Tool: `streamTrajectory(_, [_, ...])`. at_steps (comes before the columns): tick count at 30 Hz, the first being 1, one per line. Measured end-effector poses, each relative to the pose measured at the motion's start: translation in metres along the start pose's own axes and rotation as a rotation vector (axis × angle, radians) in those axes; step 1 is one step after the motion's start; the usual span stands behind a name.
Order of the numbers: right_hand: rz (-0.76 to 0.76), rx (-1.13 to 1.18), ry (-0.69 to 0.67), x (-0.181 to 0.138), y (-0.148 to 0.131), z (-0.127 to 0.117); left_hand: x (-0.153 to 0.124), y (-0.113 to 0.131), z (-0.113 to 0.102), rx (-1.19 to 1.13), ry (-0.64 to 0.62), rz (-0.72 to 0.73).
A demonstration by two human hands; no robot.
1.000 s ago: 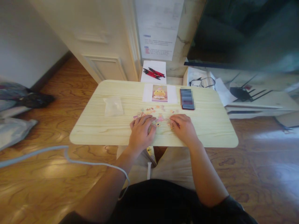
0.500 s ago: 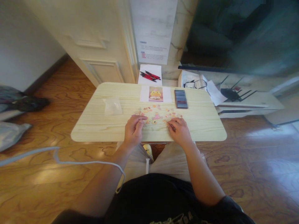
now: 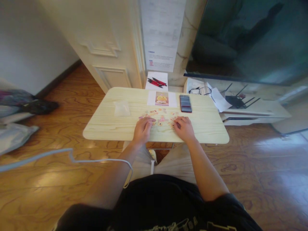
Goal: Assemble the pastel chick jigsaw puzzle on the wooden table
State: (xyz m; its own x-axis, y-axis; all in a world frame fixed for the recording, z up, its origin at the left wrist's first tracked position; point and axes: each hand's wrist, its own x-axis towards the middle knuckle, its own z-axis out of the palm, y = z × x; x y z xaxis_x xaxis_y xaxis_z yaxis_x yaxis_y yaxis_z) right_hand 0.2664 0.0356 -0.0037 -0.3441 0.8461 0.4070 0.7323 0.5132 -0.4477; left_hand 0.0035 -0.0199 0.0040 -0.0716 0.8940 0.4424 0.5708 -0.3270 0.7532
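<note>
Small puzzle pieces (image 3: pixel 162 119) in pink, orange and yellow lie spread over the near middle of the pale wooden table (image 3: pixel 103 126). At their left side rests my left hand (image 3: pixel 143 128), its fingers pressed together and pointing inward; what they hold, if anything, is hidden. My right hand (image 3: pixel 184 128) is curled in a pinch at the right side of the pieces, with a small puzzle piece (image 3: pixel 172 125) at its fingertips. Behind the pieces lies a printed picture (image 3: pixel 162 98) of a yellow toy figure on white paper.
A phone (image 3: pixel 185 103) lies at the back right of the table, and a clear plastic bag (image 3: pixel 122 108) at the left. Red pens (image 3: pixel 157 82) rest on paper beyond the far edge. A grey cable (image 3: pixel 96 160) hangs by my left arm.
The view has shifted slightly, so the table sits a little differently in it. My left fingers have moved slightly inward over the pieces. My right hand stays pinched at the right side.
</note>
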Motion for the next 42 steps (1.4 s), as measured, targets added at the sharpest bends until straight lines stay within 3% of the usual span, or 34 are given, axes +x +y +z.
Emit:
streamTrajectory(12, [0.041,-0.076,0.006,-0.0018,-0.0039,0.006,0.0011,-0.0011,0.0008,0.053,-0.007,-0.02])
streamTrajectory(23, [0.002,-0.076,0.003,-0.0022,-0.0052,0.0058,0.0027,0.0009,0.0028,0.187,-0.163,0.042])
streamTrajectory(42, [-0.019,-0.038,-0.011,-0.0018,-0.0023,0.006,0.0042,-0.0045,0.0034,0.104,-0.128,0.003])
